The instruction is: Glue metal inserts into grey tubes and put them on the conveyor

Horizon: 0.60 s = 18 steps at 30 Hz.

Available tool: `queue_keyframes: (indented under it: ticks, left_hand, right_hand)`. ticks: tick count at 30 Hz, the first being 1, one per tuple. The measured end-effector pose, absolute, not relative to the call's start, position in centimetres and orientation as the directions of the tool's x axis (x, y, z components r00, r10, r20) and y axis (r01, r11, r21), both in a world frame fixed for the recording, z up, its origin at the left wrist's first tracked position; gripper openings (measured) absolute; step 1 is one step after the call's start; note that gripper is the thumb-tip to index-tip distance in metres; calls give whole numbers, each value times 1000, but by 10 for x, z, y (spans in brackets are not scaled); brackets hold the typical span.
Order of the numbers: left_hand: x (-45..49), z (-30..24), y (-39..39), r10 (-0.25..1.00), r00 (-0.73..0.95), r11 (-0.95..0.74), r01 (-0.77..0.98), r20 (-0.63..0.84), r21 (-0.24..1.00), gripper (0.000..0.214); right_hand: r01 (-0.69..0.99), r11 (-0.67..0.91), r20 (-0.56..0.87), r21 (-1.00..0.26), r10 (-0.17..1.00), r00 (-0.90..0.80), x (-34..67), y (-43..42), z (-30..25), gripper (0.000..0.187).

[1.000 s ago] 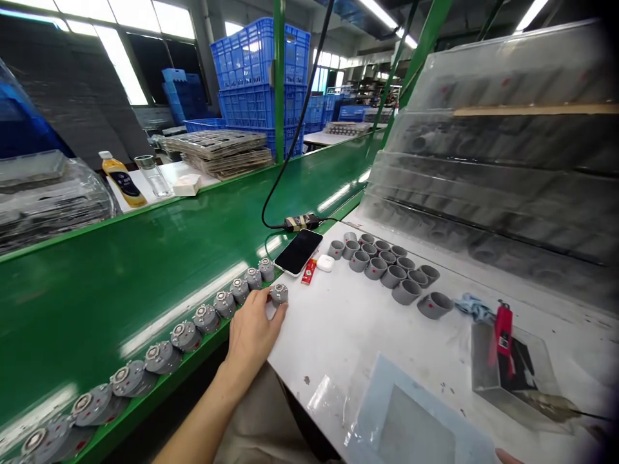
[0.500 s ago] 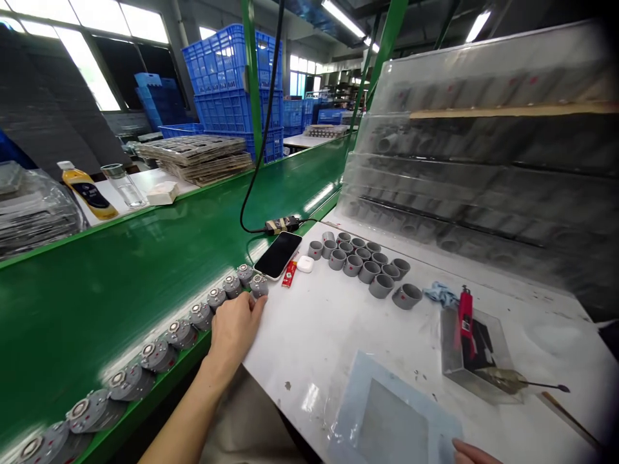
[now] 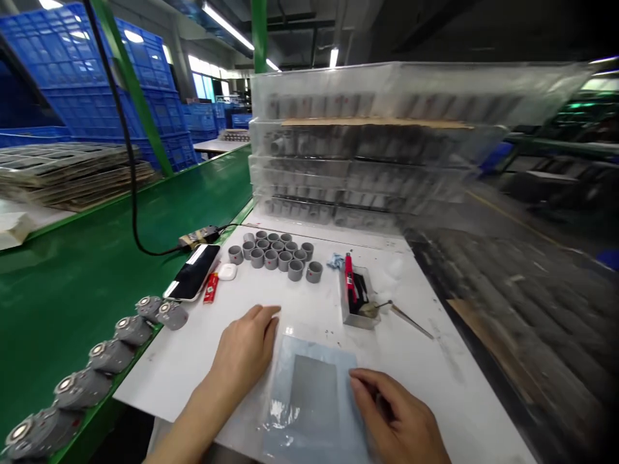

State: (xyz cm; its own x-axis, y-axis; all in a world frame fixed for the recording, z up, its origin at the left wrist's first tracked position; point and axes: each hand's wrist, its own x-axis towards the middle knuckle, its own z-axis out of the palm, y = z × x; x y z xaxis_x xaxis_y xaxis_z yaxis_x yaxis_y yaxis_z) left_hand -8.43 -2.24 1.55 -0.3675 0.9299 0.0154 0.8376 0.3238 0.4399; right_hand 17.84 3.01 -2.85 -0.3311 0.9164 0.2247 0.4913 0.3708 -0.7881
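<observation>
My left hand [image 3: 245, 345] hovers over the white table, left of a plastic-covered sheet with a pale blue border and a grey middle [image 3: 313, 386]. Its fingers reach forward and hold nothing I can see. At the sheet's right edge, the thumb and index tips of my right hand [image 3: 399, 415] come together in a pinch; whatever may be between them is too small to make out. Beyond the hands, several short grey rings [image 3: 271, 259] stand grouped on the table. A grey part with a metal centre [image 3: 173, 315] sits at the table's left edge, near similar grey parts [image 3: 111, 356].
A phone [image 3: 192, 272], a red packet [image 3: 211, 288] and a white case [image 3: 227, 271] lie at the left. A clear box [image 3: 360, 320] with a red tool [image 3: 349, 277] stands right. Stacked clear trays [image 3: 329, 174] rise behind; a green conveyor [image 3: 213, 187] runs along the left.
My view has turned right. My left hand has left the grey part at the conveyor edge and moved right over the table. More of my right hand now shows beside the sheet.
</observation>
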Motion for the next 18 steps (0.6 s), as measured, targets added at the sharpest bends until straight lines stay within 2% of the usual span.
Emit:
queue_keyframes:
  ticks: [5,8,11,16,18]
  left_hand:
    - [-93,19,61,949,-308,263,889,64,376,44]
    - [-100,16,83,951,-294,242,902,97,357,34]
    - [-106,16,69,953,-263,189,906,154,380,25]
    - [-109,17,1,927,-298,134,831,229,540,45]
    - [-106,15,-21,921,-372,169,649,115,742,52]
  right_hand:
    - [465,343,208,-816,925,-317,177,28,-25,33]
    - [455,308,169,-836,932,-320,179,29,-22,34]
    - [457,268,120,-848,938,-326,190,37,-15,38]
    - [603,282,214,-746,959,-183,213,81,0,40]
    - [646,289,253,-707,956,-151,214,110,3,40]
